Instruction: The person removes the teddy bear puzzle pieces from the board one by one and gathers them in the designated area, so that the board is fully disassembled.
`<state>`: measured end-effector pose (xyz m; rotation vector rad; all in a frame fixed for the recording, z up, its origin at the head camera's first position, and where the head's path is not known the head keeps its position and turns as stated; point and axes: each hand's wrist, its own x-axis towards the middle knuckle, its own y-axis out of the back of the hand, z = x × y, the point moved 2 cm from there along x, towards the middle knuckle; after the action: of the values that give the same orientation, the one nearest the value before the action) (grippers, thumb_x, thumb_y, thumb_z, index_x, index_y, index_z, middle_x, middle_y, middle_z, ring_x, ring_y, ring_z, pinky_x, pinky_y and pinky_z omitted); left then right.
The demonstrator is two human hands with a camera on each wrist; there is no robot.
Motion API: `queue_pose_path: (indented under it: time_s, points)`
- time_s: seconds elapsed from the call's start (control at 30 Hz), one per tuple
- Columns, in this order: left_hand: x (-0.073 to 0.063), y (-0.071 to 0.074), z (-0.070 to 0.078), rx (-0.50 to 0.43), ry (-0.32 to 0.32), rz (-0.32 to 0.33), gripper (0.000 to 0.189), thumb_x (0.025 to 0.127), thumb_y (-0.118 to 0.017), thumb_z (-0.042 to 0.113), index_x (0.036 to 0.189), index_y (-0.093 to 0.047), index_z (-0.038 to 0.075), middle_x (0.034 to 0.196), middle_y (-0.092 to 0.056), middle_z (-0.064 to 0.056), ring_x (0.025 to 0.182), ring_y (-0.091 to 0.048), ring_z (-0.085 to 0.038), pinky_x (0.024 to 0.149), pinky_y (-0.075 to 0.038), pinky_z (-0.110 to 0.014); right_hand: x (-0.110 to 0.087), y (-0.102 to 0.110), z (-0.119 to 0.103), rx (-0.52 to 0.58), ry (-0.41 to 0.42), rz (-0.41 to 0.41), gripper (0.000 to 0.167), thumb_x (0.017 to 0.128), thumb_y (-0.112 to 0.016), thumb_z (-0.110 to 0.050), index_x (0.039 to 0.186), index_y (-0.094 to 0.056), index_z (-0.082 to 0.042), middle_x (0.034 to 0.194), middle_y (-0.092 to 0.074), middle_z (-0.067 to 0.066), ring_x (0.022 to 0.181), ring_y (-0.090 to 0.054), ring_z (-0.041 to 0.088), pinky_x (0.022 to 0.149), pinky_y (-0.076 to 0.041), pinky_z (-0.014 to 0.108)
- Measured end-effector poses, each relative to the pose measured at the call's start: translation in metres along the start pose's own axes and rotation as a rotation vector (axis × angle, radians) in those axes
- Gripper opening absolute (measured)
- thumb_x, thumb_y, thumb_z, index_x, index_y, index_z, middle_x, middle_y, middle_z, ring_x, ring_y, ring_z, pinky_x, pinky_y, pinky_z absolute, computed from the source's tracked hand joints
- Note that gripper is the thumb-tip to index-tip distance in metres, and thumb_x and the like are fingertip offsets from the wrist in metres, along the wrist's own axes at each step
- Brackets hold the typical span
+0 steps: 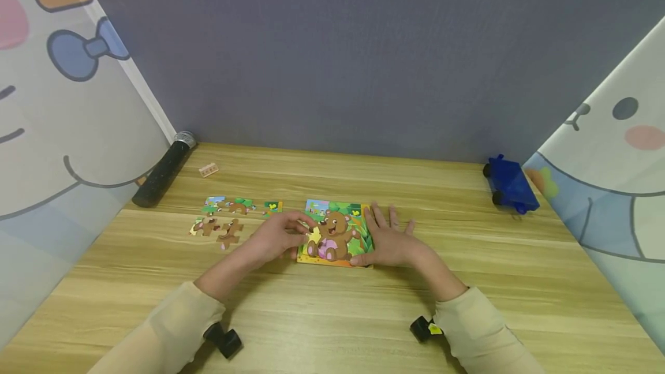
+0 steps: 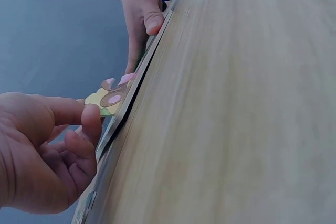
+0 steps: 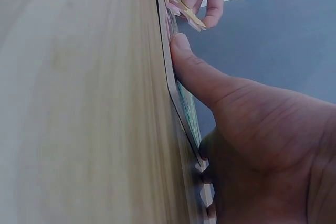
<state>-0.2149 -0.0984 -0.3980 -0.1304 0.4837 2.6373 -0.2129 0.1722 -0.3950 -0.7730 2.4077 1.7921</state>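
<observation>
I see left hand: thumb and finger pinch piece at puzzle left side. Right hand: fingers spread wide, resting on puzzle right edge. Loose pieces left.

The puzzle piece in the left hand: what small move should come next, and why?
Probably lower the puzzle piece flat onto the puzzle board: the left hand pinches it tilted over the board, while the right hand rests at the board's right side.

Pieces left of puzzle, wheeled toy right
</observation>
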Motion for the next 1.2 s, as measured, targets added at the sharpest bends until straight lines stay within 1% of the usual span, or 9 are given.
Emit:
queue_pose_path:
  time_s: [0.23,0.33,0.43,0.7,0.93,1.2]
  points:
    - [-0.001,0.008,-0.006,-0.083,0.019,0.041,0.030,0.096,-0.065,0.001,0.124,-0.069,0.011,0.105,-0.067,-0.012,0.056,-0.058,-0.016,0.045,-0.037,-0.020,0.000,-0.001,0.000,-0.002,-0.006,0.004,0.124,0.081,-0.069,-0.072,0.162,0.000,-0.008,0.167,0.014,0.014,0.146,0.018,0.048,0.100,0.007,0.084]
    - [-0.003,0.012,-0.008,-0.103,0.038,0.063,0.031,0.096,-0.067,0.001,0.125,-0.069,0.011,0.103,-0.067,-0.013,0.056,-0.057,-0.016,0.046,-0.036,-0.021,0.000,-0.001,0.000,-0.001,-0.006,0.005,0.124,0.081,-0.069,-0.073,0.162,0.000,-0.008,0.167,0.014,0.014,0.147,0.018,0.048,0.100,0.007,0.084]
    - [-0.006,0.018,-0.011,-0.119,0.045,0.070,0.031,0.096,-0.067,0.003,0.126,-0.069,0.009,0.102,-0.066,-0.014,0.056,-0.057,-0.016,0.046,-0.036,-0.021,0.001,-0.001,0.000,0.001,-0.005,0.005,0.124,0.081,-0.068,-0.072,0.162,0.000,-0.009,0.167,0.014,0.013,0.146,0.019,0.048,0.100,0.008,0.084]
    - [-0.014,0.033,-0.020,-0.115,0.073,0.103,0.029,0.097,-0.069,0.010,0.125,-0.070,0.012,0.088,-0.062,-0.012,0.058,-0.055,-0.016,0.048,-0.038,-0.025,0.001,-0.002,0.000,-0.008,-0.006,0.002,0.124,0.081,-0.068,-0.073,0.162,0.000,-0.009,0.167,0.014,0.013,0.146,0.019,0.048,0.099,0.007,0.084]
    - [-0.025,0.050,-0.027,-0.109,0.053,0.106,0.033,0.097,-0.069,0.012,0.129,-0.067,0.007,0.084,-0.059,-0.011,0.060,-0.056,-0.017,0.051,-0.040,-0.026,0.001,-0.001,0.000,-0.010,-0.005,0.003,0.124,0.081,-0.068,-0.073,0.162,0.000,-0.008,0.167,0.014,0.013,0.146,0.018,0.049,0.099,0.007,0.085]
    - [-0.041,0.072,-0.035,-0.110,0.044,0.149,0.039,0.096,-0.071,0.013,0.132,-0.064,0.003,0.086,-0.059,-0.011,0.060,-0.057,-0.015,0.052,-0.042,-0.026,0.000,-0.002,0.000,0.004,-0.004,0.002,0.124,0.082,-0.068,-0.072,0.162,0.001,-0.009,0.167,0.015,0.013,0.146,0.019,0.049,0.099,0.008,0.084]
